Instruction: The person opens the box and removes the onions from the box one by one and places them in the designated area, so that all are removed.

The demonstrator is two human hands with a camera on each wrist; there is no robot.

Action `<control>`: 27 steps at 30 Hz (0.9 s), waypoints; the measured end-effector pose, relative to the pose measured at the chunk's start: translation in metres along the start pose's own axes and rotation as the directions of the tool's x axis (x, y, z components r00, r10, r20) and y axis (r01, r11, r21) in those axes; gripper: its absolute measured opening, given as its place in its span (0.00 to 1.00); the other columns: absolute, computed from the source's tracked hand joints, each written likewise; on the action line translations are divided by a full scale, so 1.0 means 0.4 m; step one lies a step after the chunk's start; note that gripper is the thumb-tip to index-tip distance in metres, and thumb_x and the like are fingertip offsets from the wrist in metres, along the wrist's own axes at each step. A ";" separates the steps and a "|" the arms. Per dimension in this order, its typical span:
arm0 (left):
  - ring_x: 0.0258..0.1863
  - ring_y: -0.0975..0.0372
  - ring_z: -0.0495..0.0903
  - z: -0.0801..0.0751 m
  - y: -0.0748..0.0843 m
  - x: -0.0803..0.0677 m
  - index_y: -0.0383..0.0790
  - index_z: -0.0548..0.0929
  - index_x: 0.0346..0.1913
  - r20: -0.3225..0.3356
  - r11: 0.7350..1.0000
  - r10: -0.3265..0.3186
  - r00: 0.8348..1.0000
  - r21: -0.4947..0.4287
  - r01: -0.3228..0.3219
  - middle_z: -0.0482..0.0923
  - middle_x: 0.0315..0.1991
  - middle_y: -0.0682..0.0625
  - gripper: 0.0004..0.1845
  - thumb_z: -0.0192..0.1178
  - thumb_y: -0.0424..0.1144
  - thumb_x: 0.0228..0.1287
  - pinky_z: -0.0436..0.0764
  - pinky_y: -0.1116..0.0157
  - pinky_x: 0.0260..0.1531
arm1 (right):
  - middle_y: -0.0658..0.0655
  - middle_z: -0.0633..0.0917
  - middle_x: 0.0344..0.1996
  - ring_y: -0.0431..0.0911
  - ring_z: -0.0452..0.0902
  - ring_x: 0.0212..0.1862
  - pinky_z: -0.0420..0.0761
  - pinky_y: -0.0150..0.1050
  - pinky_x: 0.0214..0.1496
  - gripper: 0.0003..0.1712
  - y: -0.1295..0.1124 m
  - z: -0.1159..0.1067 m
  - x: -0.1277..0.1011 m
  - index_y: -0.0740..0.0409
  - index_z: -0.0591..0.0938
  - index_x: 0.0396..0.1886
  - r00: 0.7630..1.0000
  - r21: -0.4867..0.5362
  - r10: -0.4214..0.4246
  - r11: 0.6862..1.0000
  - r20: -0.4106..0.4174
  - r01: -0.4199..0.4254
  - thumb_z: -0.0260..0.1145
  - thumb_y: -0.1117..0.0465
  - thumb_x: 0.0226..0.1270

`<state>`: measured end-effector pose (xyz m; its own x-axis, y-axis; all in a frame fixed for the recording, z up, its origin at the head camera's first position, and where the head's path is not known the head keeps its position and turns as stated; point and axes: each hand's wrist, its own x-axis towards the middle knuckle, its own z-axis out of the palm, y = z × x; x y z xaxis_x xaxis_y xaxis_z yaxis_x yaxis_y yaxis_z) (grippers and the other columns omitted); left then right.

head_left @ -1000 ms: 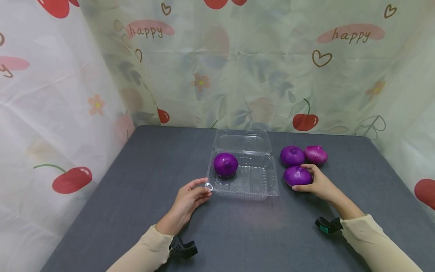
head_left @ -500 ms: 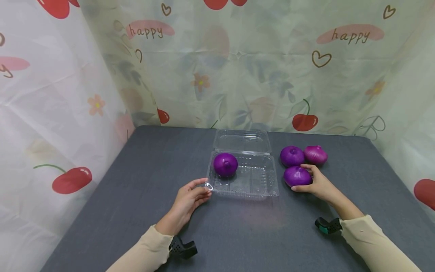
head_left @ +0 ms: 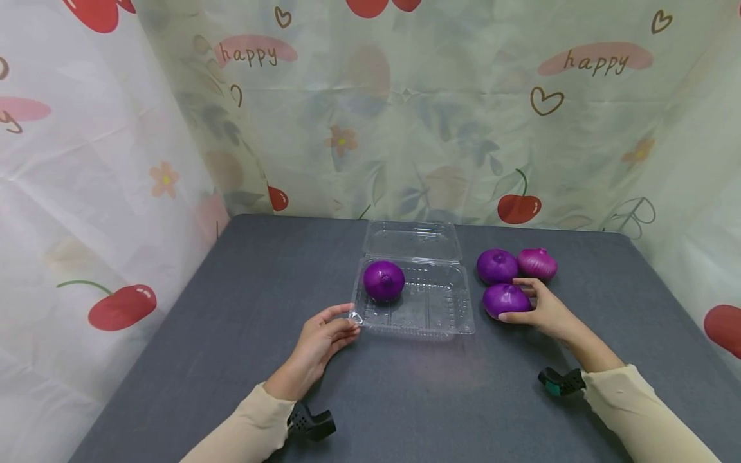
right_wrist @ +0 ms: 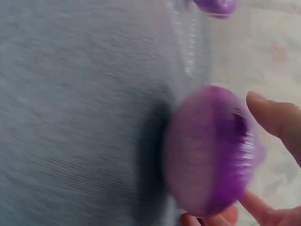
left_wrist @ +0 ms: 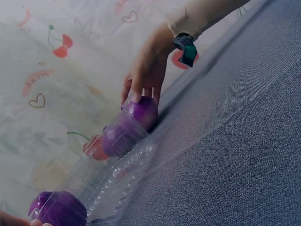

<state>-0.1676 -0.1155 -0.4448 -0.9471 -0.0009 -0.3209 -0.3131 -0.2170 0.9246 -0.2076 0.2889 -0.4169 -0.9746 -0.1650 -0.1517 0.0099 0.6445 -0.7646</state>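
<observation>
Makeshift studio; printed curtains (head_left: 405, 128) around

Purple onions (head_left: 506, 299), clear container (head_left: 413, 308), grey table (head_left: 231, 321), cherry-print curtain (head_left: 405, 116).
</observation>
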 end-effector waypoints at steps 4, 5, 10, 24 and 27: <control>0.32 0.63 0.84 0.000 0.000 0.000 0.33 0.78 0.59 -0.003 1.000 0.000 1.000 0.002 0.000 0.83 0.30 0.49 0.21 0.59 0.26 0.61 0.85 0.64 0.40 | 0.78 0.60 0.66 0.72 0.58 0.66 0.68 0.66 0.62 0.50 -0.022 -0.033 0.005 0.70 0.53 0.72 1.000 0.023 -0.023 0.999 -0.005 0.023 0.70 0.53 0.62; 0.32 0.63 0.84 0.000 -0.001 0.000 0.33 0.78 0.59 -0.003 1.000 0.001 1.000 0.002 -0.001 0.83 0.30 0.49 0.21 0.59 0.26 0.61 0.85 0.64 0.41 | 0.78 0.60 0.67 0.72 0.59 0.66 0.68 0.65 0.62 0.48 -0.032 -0.042 0.006 0.70 0.54 0.72 1.000 0.033 -0.028 0.999 -0.012 0.029 0.69 0.53 0.63; 0.32 0.63 0.84 -0.001 -0.001 0.000 0.34 0.78 0.59 -0.002 1.000 0.000 1.000 0.001 0.000 0.83 0.30 0.50 0.21 0.59 0.26 0.61 0.85 0.64 0.41 | 0.74 0.65 0.65 0.68 0.63 0.66 0.70 0.62 0.62 0.41 -0.098 -0.074 0.012 0.66 0.59 0.71 0.997 0.048 -0.063 0.997 -0.052 0.066 0.63 0.49 0.69; 0.31 0.63 0.84 0.000 -0.001 0.002 0.33 0.77 0.59 -0.003 1.000 -0.002 1.000 -0.003 0.002 0.83 0.29 0.50 0.22 0.59 0.26 0.61 0.85 0.65 0.40 | 0.63 0.73 0.63 0.58 0.70 0.65 0.74 0.52 0.63 0.29 -0.295 0.093 0.052 0.57 0.68 0.67 0.938 0.215 -0.326 0.913 -0.122 0.345 0.63 0.57 0.70; 0.31 0.63 0.84 -0.001 -0.002 0.002 0.33 0.77 0.59 0.000 1.000 -0.002 1.000 -0.002 0.002 0.83 0.29 0.50 0.22 0.59 0.26 0.61 0.85 0.65 0.40 | 0.61 0.71 0.65 0.58 0.66 0.68 0.67 0.57 0.68 0.31 -0.304 0.154 0.072 0.56 0.67 0.68 0.914 0.271 -0.387 0.873 -0.124 0.406 0.65 0.59 0.68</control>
<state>-0.1682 -0.1156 -0.4458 -0.9466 -0.0010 -0.3225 -0.3145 -0.2186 0.9237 -0.2229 0.1597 -0.3671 -0.9222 -0.3072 0.2349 -0.3265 0.2932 -0.8986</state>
